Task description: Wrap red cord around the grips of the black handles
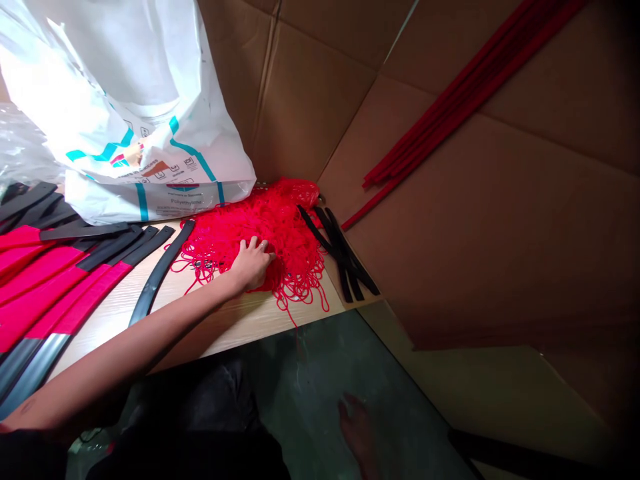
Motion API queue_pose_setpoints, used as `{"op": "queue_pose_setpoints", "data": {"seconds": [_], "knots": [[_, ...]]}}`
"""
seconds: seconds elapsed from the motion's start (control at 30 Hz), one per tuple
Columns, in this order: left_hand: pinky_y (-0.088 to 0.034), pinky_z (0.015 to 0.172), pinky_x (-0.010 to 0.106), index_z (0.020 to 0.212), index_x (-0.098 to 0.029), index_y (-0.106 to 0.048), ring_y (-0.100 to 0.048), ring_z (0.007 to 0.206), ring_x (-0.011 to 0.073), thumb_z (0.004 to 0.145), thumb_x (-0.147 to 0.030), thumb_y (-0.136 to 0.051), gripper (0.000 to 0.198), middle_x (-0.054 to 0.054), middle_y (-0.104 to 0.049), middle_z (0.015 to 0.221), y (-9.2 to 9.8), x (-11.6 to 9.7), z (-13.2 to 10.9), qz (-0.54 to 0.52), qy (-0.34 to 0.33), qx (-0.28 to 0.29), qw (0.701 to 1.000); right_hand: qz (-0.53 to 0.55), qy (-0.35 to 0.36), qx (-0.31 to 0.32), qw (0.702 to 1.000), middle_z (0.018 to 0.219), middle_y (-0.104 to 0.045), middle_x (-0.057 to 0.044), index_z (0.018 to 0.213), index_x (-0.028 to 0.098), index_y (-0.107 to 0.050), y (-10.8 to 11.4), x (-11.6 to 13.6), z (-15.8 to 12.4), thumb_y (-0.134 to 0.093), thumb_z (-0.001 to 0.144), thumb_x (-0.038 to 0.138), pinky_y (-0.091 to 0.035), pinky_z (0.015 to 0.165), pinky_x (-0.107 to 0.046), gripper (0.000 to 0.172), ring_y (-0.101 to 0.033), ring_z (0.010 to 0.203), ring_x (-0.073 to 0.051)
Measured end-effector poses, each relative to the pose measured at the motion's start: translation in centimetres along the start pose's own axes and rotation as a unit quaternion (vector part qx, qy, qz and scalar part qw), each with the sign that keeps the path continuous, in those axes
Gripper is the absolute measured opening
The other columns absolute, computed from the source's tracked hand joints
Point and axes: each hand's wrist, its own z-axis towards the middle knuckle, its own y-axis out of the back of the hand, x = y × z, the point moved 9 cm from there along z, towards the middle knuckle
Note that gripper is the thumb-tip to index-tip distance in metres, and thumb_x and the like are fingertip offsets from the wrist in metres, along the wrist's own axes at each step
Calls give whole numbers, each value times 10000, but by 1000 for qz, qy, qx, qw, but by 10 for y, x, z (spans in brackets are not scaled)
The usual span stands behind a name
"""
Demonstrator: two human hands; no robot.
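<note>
My left hand (253, 263) reaches across the light wooden tabletop (235, 320) into a loose tangled pile of red string (280, 227). Its fingers are curled down into the strands and grip some of them. Beside the pile to the right lie a few black flat strips (345, 257), crossed over each other. At the bottom, below the table edge, a dim skin-coloured shape (357, 427) shows over the dark floor. It may be my right hand, but its fingers are too dark and blurred to read.
Red and black curved strips (55, 287) fan out over the left of the table. A white printed plastic bag (135, 113) stands behind them. Cardboard walls (500, 220) close the corner, with long red rods (450, 100) leaning on the right one.
</note>
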Motion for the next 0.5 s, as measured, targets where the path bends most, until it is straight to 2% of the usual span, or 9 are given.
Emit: {"op": "queue_pose_setpoints", "data": {"seconds": [0.1,0.17,0.23,0.27,0.3,0.37,0.43,0.5], "knots": [[-568,1089,559,1382,-185,-668,-645,1307,314,1021,-410,-721,428,140,-633,1480,0,-8,-7,-7,2,8,1000,118,10,117,986,1228,-743,-89,1204,161,-720,-84,38,12,-723,1036,393,-633,961,-451,286,-736,1093,-237],[-606,1027,509,1356,-178,-677,-690,1217,284,1027,-418,-715,408,131,-678,1397,-6,-11,-10,-15,3,27,1000,185,18,154,970,1191,-753,-84,1202,160,-714,-132,70,6,-686,1053,454,-632,931,-432,330,-744,1038,-219],[-617,1000,494,1352,-178,-677,-706,1175,271,1034,-427,-706,405,123,-696,1357,-13,-10,-14,-16,14,37,999,231,12,171,958,986,-752,-48,1054,160,-717,-165,94,-8,-610,1068,571,-625,820,-375,425,-730,863,-180],[-613,1010,504,1363,-180,-671,-702,1187,276,1035,-433,-702,416,125,-691,1368,-15,-8,-15,-13,23,35,999,243,6,168,956,843,-707,-16,934,168,-691,-174,100,-15,-550,1074,638,-605,747,-343,511,-692,751,-158],[-604,1027,520,1378,-181,-664,-692,1213,285,1034,-438,-702,432,129,-680,1392,-17,-5,-16,-8,32,32,999,247,-2,157,956,719,-627,19,821,182,-638,-178,103,-20,-486,1077,694,-572,677,-312,592,-630,648,-137],[-586,1058,546,1399,-180,-654,-670,1262,304,1029,-440,-707,455,136,-659,1432,-19,0,-18,2,47,24,999,237,-24,115,964,583,-444,73,689,214,-502,-167,93,-25,-398,1072,759,-484,568,-269,675,-485,518,-109],[-575,1075,559,1408,-182,-650,-660,1285,312,1026,-436,-710,463,137,-651,1448,-20,6,-18,8,57,20,998,198,-51,57,977,567,-369,95,679,221,-459,-135,66,-21,-423,1077,740,-427,527,-248,655,-415,484,-95],[-569,1084,567,1420,-184,-644,-654,1297,317,1026,-432,-711,471,138,-646,1458,-20,13,-18,10,67,18,998,126,-81,-2,989,595,-427,91,746,198,-537,-86,29,-11,-521,1092,632,-431,528,-238,555,-442,496,-90]]}}
